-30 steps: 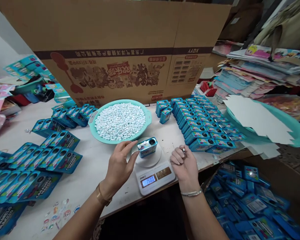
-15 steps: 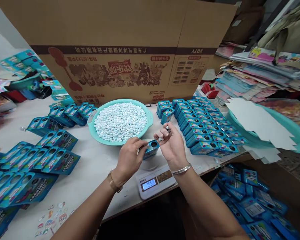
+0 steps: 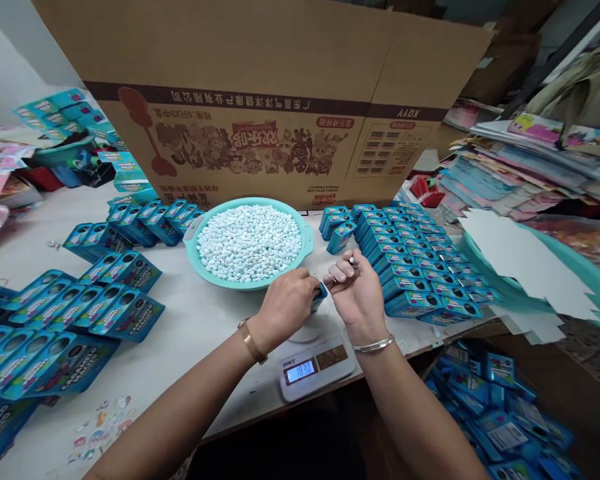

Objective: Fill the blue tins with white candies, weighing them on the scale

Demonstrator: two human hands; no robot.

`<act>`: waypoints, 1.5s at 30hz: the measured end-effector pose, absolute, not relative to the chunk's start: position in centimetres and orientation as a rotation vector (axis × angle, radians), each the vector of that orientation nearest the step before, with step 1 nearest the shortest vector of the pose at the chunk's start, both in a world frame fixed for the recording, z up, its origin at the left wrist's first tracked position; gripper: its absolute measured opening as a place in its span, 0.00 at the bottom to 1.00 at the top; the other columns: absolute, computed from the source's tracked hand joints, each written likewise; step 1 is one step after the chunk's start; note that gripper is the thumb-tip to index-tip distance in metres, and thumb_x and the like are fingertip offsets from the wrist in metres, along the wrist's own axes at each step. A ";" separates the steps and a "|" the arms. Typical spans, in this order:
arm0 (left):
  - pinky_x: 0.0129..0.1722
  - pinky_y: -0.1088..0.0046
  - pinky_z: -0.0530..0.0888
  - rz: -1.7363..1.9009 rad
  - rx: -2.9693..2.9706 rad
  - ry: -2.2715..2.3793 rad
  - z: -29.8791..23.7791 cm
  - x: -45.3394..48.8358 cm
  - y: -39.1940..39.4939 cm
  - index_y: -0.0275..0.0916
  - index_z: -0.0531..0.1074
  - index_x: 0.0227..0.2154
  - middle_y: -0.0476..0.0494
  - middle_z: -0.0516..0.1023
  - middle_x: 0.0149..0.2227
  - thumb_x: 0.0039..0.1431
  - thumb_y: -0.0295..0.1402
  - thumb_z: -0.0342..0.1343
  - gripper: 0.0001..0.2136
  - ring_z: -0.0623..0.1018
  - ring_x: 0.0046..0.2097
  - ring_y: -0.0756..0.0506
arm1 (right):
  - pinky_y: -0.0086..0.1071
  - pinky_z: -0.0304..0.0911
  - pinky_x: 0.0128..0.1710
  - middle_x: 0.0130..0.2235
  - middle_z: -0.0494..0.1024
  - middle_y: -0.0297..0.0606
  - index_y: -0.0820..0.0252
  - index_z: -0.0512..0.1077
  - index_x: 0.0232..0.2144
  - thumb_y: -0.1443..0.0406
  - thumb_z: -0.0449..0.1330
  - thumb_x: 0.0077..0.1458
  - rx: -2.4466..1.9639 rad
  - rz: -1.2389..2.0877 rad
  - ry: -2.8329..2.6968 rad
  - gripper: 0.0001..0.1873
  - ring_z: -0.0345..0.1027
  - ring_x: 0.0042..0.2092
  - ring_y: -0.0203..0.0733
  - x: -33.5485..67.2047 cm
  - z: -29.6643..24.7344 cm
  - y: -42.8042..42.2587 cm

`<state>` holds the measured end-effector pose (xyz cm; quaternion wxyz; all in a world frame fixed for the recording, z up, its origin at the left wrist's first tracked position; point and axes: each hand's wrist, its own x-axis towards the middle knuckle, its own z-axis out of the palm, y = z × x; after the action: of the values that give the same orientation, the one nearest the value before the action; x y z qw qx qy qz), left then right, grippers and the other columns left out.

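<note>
My left hand (image 3: 291, 301) is closed over the top of a small blue candy box (image 3: 319, 300) and hides most of it. The box stands on the round plate of a white digital scale (image 3: 317, 370), whose lit display reads about 183.0. Close beside it on the right, my right hand (image 3: 359, 293) is palm up with fingers curled. A small pale candy (image 3: 351, 261) shows between its thumb and fingertips; the rest of its contents is hidden. Behind my hands sits a turquoise basin (image 3: 193, 257) heaped with white and pale blue candies (image 3: 250, 243).
Rows of blue boxes (image 3: 405, 280) stand at the right, more boxes (image 3: 125, 313) at the left. A large cardboard carton (image 3: 280, 60) walls off the back. White card sheets (image 3: 525, 260) lie on another basin. Below the table's right edge, a carton holds loose blue boxes (image 3: 500, 427).
My left hand has moved over the top of the box, covering its round opening. The scale reading has risen from about 156. My right hand stays beside the box, and the view has shifted slightly.
</note>
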<state>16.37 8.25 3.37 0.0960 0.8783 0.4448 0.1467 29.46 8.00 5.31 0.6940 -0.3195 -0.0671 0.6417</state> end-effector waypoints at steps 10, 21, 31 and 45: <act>0.37 0.73 0.73 1.263 2.016 1.258 3.4 13.8 8.4 0.39 0.78 0.35 0.46 0.80 0.35 0.63 0.31 0.53 0.08 0.78 0.37 0.47 | 0.23 0.59 0.24 0.22 0.63 0.27 0.59 0.64 0.24 0.64 0.54 0.62 -0.740 1.399 -0.139 0.14 0.57 0.23 0.29 29.9 5.0 8.0; 0.32 0.74 0.74 1.329 1.595 1.558 -0.7 8.4 1.5 0.40 0.78 0.35 0.48 0.78 0.31 0.59 0.39 0.58 0.09 0.75 0.31 0.49 | 0.26 0.64 0.31 0.20 0.57 0.23 0.58 0.65 0.24 0.61 0.61 0.58 -0.773 1.340 -0.352 0.14 0.54 0.22 0.29 28.7 4.7 7.9; 0.51 0.57 0.74 1.572 1.864 1.735 -0.8 6.7 -0.2 0.42 0.50 0.66 0.34 0.67 0.57 0.52 0.43 0.65 0.42 0.72 0.55 0.37 | 0.25 0.65 0.26 0.20 0.58 0.22 0.58 0.62 0.25 0.65 0.59 0.59 -0.715 1.154 -0.239 0.11 0.55 0.21 0.28 38.0 4.6 1.0; 0.63 0.31 0.44 0.493 2.681 1.575 1.9 15.3 5.7 0.38 0.49 0.66 0.31 0.69 0.58 0.56 0.36 0.62 0.39 0.59 0.66 0.27 | 0.26 0.61 0.21 0.21 0.56 0.22 0.57 0.61 0.25 0.66 0.65 0.48 -0.897 1.178 0.063 0.13 0.52 0.20 0.29 39.9 -5.6 -5.9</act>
<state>15.29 5.72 1.93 -0.0030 0.8516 0.5003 0.1565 39.89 -5.94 -5.60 0.7377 -0.4087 0.0285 0.5366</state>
